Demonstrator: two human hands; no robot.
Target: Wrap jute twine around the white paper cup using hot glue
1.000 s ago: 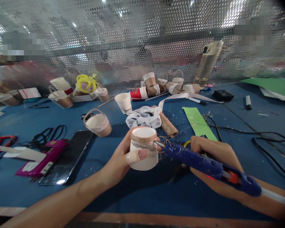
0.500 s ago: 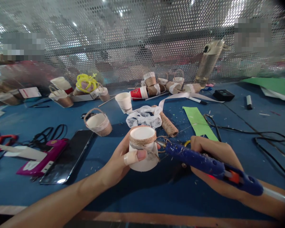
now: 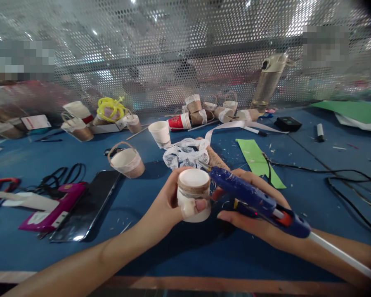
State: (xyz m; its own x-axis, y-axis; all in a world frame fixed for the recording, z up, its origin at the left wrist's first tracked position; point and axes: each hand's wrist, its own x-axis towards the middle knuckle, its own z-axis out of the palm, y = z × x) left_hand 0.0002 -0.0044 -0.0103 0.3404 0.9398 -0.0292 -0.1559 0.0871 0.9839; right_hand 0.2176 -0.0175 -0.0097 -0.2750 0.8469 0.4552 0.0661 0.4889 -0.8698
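My left hand (image 3: pixel 169 202) is wrapped round a white paper cup (image 3: pixel 194 212), its thumb with a pale bandage across the front. Brown twine (image 3: pixel 194 190) circles the cup below the rim. My right hand (image 3: pixel 250 222) holds a blue glue gun (image 3: pixel 244 187), with a white glue stick (image 3: pixel 340 253) sticking out of its back end. The gun's metal nozzle points up and left, just past the cup's right rim. Fingertips of the right hand are close to the cup's right side; whether they touch it I cannot tell. Behind the cup lie white lace ribbon (image 3: pixel 187 153) and a twine roll (image 3: pixel 218 156).
To the left are a small basket (image 3: pixel 128 161) made from a cup, a phone (image 3: pixel 90 206) and a magenta device (image 3: pixel 55 210). A green strip (image 3: pixel 259 161) and black cable (image 3: pixel 315 168) lie right. More cup baskets and a bottle (image 3: pixel 268 80) stand along the mesh screen (image 3: pixel 160 53).
The cup has shifted slightly right in my left hand. The glue gun has tilted and moved left, its nozzle rising from the twine on the cup's side to rim height.
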